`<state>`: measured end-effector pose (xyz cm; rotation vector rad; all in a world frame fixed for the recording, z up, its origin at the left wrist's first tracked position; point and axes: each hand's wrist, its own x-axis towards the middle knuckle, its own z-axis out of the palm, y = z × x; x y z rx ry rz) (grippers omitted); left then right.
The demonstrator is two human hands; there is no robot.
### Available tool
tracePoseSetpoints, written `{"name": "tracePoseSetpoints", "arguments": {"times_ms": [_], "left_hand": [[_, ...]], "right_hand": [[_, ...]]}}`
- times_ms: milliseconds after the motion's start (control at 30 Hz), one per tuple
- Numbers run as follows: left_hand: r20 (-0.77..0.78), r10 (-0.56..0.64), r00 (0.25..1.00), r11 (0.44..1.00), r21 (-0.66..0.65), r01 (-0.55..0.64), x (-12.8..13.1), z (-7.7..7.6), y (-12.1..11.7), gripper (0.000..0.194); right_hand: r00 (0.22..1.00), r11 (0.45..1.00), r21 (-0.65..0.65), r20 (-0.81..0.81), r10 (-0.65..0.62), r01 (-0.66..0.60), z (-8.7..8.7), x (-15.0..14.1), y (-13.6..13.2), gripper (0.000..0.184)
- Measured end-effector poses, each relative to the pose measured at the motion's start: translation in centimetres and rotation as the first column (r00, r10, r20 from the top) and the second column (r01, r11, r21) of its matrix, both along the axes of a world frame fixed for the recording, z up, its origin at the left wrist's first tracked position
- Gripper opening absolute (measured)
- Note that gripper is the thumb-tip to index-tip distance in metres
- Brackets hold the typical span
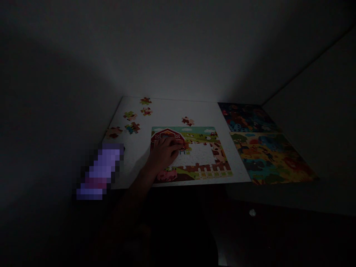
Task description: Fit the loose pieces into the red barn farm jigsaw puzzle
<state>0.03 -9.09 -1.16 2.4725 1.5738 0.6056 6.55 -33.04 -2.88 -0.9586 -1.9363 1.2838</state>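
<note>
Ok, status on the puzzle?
Left hand flat on the barn, puzzle edge; right hand out of view. Middle gap unfilled. Loose pieces upper left, beyond it.

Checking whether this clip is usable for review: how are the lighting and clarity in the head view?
In the head view, the scene is very dim, with light pooled on the white board under the farm jigsaw puzzle; the hand and forearm fall into shadow, and a pixelated purple block obscures the lower left.
</note>
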Motion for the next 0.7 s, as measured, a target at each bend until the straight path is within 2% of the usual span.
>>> {"name": "tracePoseSetpoints", "arguments": {"times_ms": [700], "left_hand": [[0.008,-0.016,1.000,0.998,0.057,0.016,0.21,0.07,-0.18,0.027]], "right_hand": [[0.999,0.997,-0.056,0.002,0.052,-0.052,0.26,-0.73,-0.44,0.024]]}}
